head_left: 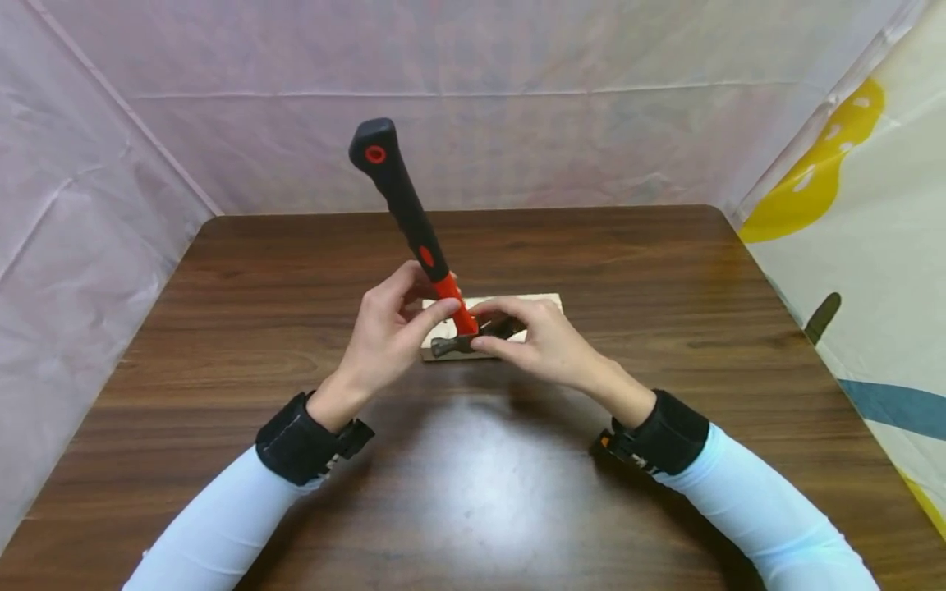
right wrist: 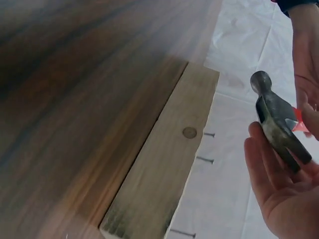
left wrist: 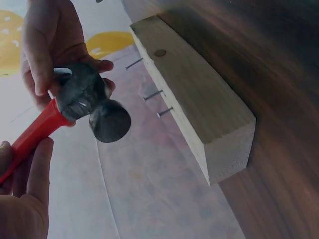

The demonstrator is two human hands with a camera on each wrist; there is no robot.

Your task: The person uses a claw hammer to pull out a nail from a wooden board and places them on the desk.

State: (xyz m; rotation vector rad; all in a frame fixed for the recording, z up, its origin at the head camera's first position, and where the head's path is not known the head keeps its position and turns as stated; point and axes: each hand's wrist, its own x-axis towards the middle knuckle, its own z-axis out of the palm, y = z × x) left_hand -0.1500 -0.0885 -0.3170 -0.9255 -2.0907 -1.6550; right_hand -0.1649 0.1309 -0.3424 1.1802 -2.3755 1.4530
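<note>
A claw hammer [head_left: 406, 197] with a black and red handle is held over a wooden block [head_left: 548, 305], handle pointing up and away. My left hand [head_left: 384, 328] pinches the red part of the handle just above the head, thumb in front. My right hand [head_left: 543, 341] grips the metal head at its claw end; in the right wrist view the split claw [right wrist: 286, 144] lies against its fingers. The round striking face [left wrist: 112, 122] shows in the left wrist view. Three nails [left wrist: 164, 112] stand up from the block's top, spaced along it, below the hammer head.
The block lies on a dark brown wooden table [head_left: 259, 287]. Pale cloth sheets [head_left: 473, 139] hang behind and at the left of the table. At the right is a white cloth with yellow and blue patterns [head_left: 887, 328].
</note>
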